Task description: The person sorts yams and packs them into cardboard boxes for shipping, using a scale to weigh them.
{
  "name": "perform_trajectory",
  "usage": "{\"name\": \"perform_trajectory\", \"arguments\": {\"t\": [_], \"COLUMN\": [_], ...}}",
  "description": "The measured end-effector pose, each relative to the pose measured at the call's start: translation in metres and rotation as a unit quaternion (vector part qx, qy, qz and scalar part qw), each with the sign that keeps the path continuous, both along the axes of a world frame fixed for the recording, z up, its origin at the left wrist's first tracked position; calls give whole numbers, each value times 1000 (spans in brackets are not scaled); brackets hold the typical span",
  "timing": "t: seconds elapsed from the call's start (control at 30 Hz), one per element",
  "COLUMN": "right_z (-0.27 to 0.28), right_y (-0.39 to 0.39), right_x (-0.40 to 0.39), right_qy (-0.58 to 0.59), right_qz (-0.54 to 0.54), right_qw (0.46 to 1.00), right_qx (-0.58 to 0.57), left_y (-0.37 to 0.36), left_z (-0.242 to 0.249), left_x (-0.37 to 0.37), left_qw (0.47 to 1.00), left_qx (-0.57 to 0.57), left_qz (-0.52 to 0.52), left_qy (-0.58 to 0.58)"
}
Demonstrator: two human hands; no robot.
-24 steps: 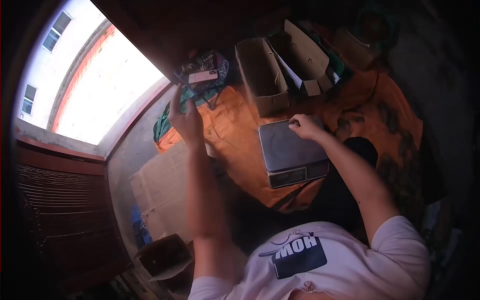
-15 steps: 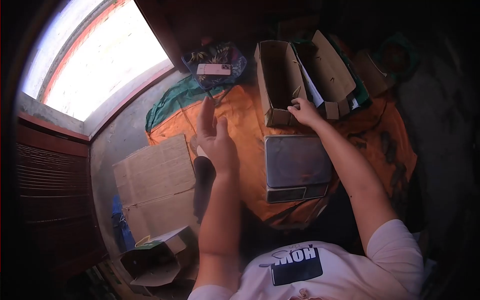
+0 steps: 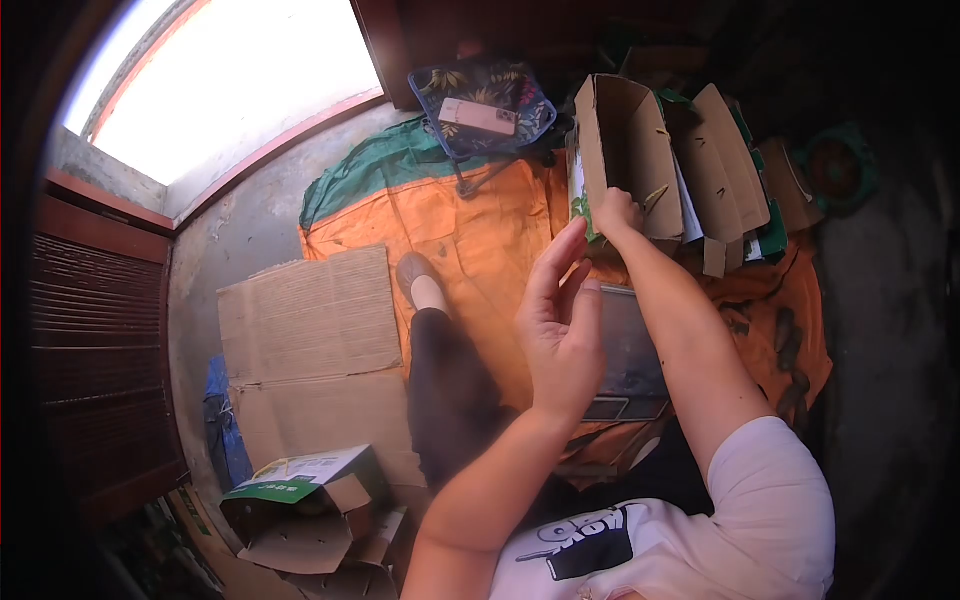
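My right hand (image 3: 617, 212) is closed on the near end of a long open cardboard box (image 3: 592, 140), its fingertips partly hidden. The box has a green-and-white print low on its outer side and a small yellowish strip by its near flap. My left hand (image 3: 562, 335) is raised in front of the box and holds nothing. Its fingers are stretched forward, slightly curved, with the thumb apart. Behind that hand, a flat scale (image 3: 632, 345) with a grey top lies partly covered on the orange tarp (image 3: 470, 240).
Another open box (image 3: 725, 170) stands right of the first. A pink phone (image 3: 478, 117) rests on a patterned folding stool (image 3: 535, 100). Flattened cardboard (image 3: 310, 315) lies at left, above an open green-and-white carton (image 3: 300, 490). My shoe (image 3: 416, 275) is on the tarp.
The view has shifted, and my left hand has moved right toward the box. My right hand has shifted to the box's near left corner; its printed side now shows.
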State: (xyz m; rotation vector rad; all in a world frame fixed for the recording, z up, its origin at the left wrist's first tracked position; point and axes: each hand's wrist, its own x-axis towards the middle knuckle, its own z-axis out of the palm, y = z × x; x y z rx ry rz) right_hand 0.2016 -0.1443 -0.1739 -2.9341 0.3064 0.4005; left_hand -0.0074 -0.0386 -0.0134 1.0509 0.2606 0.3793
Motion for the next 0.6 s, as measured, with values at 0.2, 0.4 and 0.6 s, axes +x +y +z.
{"name": "perform_trajectory", "arguments": {"t": [0.2,0.4,0.6], "right_z": [69,151,207], "right_y": [-14,-51,-143], "right_x": [2,-46,-152], "right_qy": [-76,-189,-210], "right_qz": [32,109,236], "right_qw": [996,976,943], "right_qx": [-38,-27,107], "left_y": [6,12,20], "left_z": [-2,-10,-12], "left_x": [-4,0,2], "left_qw": [1000,999,996], "left_qx": [3,14,-10], "left_qz": [9,46,83], "left_qy": [-12,-19,-24]}}
